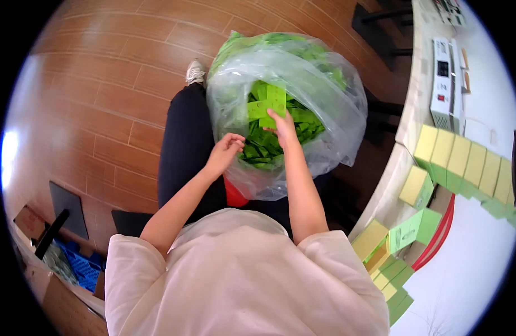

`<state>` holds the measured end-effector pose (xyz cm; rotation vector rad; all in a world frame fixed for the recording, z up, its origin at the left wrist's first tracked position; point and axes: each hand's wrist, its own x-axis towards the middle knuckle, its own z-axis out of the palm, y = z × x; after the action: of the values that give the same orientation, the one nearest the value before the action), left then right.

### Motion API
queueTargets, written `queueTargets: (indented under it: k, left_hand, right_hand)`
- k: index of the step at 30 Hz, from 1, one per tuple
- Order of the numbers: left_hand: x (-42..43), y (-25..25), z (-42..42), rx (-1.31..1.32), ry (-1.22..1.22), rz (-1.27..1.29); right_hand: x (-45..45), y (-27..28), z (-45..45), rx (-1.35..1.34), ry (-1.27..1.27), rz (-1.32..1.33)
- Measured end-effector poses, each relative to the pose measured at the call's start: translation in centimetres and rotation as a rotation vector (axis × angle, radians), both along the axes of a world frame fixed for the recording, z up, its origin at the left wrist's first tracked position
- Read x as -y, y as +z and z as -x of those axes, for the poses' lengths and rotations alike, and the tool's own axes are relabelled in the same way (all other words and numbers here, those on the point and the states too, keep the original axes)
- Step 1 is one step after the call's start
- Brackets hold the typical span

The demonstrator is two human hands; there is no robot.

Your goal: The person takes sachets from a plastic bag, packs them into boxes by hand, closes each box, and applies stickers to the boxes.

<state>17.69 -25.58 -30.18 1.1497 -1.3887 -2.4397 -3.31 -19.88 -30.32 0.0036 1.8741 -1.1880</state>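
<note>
A large clear plastic bag [339, 134], filled with bright green packets [263, 151], stands open in front of me. My right hand [284, 127] reaches over its mouth with thumb and fingers closed on a few flat green packets [276, 101], which lie crosswise over each other. At the near left side of the opening is my left hand [227, 151], its fingers curled together beside the bag's rim. Whatever those fingers pinch, if anything, is too small to make out.
Along the right runs a table [403, 123] bearing a white machine [445, 84], a row of yellow-green boxes [459, 162] and an opened green box [409, 232]. A blue crate [81, 266] and cardboard box [67, 305] sit at lower left. Wood-look floor [112, 84] surrounds the bag.
</note>
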Motion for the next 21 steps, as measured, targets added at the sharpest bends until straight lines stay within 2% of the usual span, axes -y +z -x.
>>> queueTargets:
  k: [2,7,10,14,18,21]
  left_hand:
    - [-0.2,0.6,0.0,0.005,-0.011,-0.023]
    - [-0.6,2.0,0.2,-0.006,-0.098,0.007]
    - [-1.9,3.6,0.5,-0.047,-0.174,-0.120]
    - [-4.7,4.8,1.0,-0.161,-0.052,-0.265]
    - [-4.7,6.3,1.8,-0.184,0.148,-0.215]
    - [-3.8,8.3,2.3,-0.258,0.284,-0.296]
  right_hand:
    - [-4.7,1.9,-0.6,0.173,-0.137,0.124]
    - [-12.2,4.9,-3.2,0.266,-0.289,0.376]
    - [-14.1,5.4,-5.3,0.321,-0.338,0.519]
    - [-13.7,4.8,-9.0,0.210,-0.420,0.589]
    - [-13.1,5.7,-11.3,0.213,-0.344,0.571]
    - [-12.8,5.2,-12.1,0.147,-0.281,0.586]
